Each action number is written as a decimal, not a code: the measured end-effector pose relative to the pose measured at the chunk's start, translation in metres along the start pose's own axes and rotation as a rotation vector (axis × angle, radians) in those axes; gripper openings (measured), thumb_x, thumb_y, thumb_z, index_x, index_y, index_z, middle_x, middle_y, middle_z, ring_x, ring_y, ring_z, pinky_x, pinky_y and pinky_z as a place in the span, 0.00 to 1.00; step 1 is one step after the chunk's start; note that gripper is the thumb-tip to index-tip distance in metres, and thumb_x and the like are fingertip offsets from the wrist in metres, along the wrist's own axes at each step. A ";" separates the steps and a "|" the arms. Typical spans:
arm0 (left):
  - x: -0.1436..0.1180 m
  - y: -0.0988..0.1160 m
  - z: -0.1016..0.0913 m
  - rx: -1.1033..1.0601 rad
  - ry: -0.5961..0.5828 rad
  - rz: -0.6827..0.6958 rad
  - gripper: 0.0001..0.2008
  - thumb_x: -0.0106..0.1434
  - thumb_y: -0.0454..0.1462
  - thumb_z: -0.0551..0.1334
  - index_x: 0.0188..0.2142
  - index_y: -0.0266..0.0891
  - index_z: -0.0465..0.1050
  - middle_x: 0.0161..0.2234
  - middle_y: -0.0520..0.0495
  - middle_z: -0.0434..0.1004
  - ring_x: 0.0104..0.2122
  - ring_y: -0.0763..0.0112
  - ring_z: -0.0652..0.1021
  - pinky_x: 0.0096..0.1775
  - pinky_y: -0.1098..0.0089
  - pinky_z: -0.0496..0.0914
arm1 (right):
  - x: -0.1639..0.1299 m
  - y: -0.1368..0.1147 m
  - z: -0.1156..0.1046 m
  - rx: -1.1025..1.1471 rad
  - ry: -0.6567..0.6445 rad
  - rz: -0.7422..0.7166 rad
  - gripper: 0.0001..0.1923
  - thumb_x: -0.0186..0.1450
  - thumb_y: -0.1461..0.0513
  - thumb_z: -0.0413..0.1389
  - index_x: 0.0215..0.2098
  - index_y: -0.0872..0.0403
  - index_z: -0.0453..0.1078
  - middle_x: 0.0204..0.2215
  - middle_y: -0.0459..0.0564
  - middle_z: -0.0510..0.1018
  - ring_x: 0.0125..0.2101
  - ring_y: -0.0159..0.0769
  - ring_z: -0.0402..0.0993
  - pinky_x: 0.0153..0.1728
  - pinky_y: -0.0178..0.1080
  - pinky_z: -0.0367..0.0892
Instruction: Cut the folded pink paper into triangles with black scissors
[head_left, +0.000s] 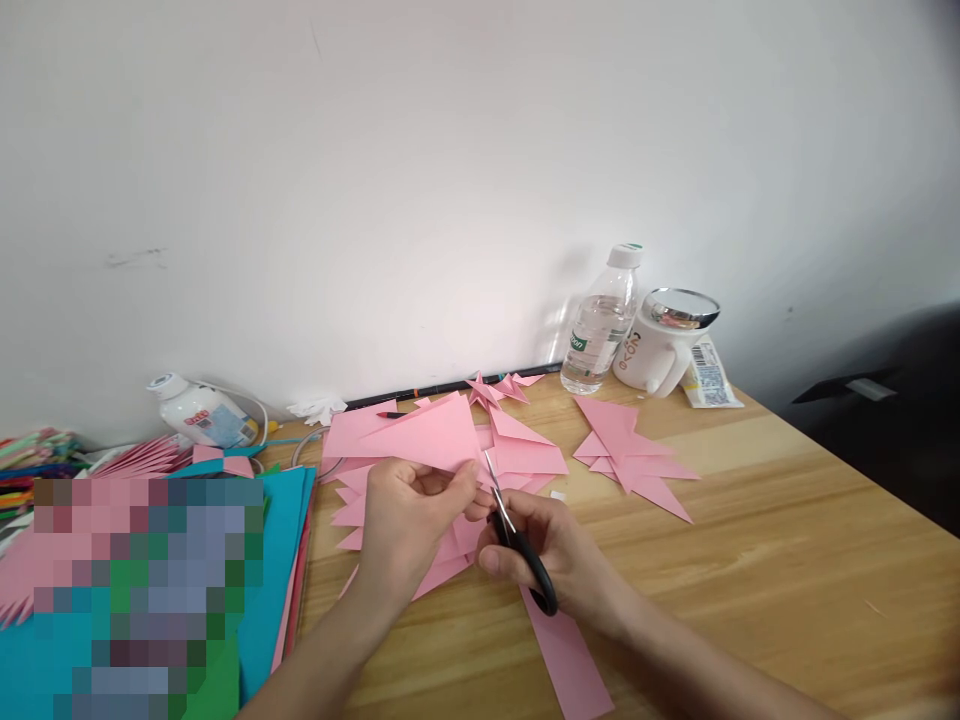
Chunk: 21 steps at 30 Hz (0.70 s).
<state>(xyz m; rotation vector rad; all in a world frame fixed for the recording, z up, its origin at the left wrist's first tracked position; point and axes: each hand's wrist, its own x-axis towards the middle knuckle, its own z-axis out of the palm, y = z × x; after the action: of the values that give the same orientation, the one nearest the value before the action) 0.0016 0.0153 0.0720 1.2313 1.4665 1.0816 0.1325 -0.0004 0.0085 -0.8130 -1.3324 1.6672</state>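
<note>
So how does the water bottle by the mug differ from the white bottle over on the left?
The water bottle stands upright beside the mug; the white bottle lies tipped on its side near the blue paper. The water bottle is clear, so you see through it; the white bottle is opaque. The water bottle's label is a green band, the white bottle's is red and blue. Both have white caps and sit at the back of the table by the wall.
</note>
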 end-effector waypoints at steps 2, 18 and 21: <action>-0.001 0.002 0.001 0.012 0.023 -0.005 0.08 0.49 0.34 0.64 0.16 0.33 0.73 0.17 0.47 0.77 0.19 0.71 0.77 0.25 0.78 0.73 | 0.000 0.001 0.000 0.000 -0.002 0.006 0.14 0.51 0.59 0.63 0.26 0.57 0.62 0.20 0.41 0.64 0.21 0.25 0.55 0.22 0.30 0.53; -0.001 0.001 0.000 -0.005 -0.045 -0.010 0.10 0.50 0.34 0.62 0.16 0.32 0.72 0.16 0.47 0.76 0.16 0.72 0.75 0.23 0.75 0.72 | 0.001 0.007 -0.001 -0.007 0.013 -0.017 0.12 0.52 0.60 0.62 0.26 0.57 0.63 0.16 0.37 0.56 0.17 0.22 0.51 0.18 0.29 0.47; -0.001 0.001 0.000 -0.021 -0.065 -0.006 0.10 0.51 0.34 0.62 0.16 0.32 0.73 0.17 0.47 0.77 0.17 0.71 0.76 0.23 0.75 0.72 | 0.000 0.007 -0.001 -0.022 0.031 -0.011 0.13 0.52 0.58 0.62 0.27 0.57 0.64 0.15 0.37 0.57 0.16 0.23 0.52 0.18 0.29 0.48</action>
<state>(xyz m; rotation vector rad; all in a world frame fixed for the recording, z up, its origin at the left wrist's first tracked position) 0.0019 0.0141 0.0735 1.2356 1.4061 1.0412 0.1320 -0.0009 0.0019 -0.8396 -1.3340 1.6280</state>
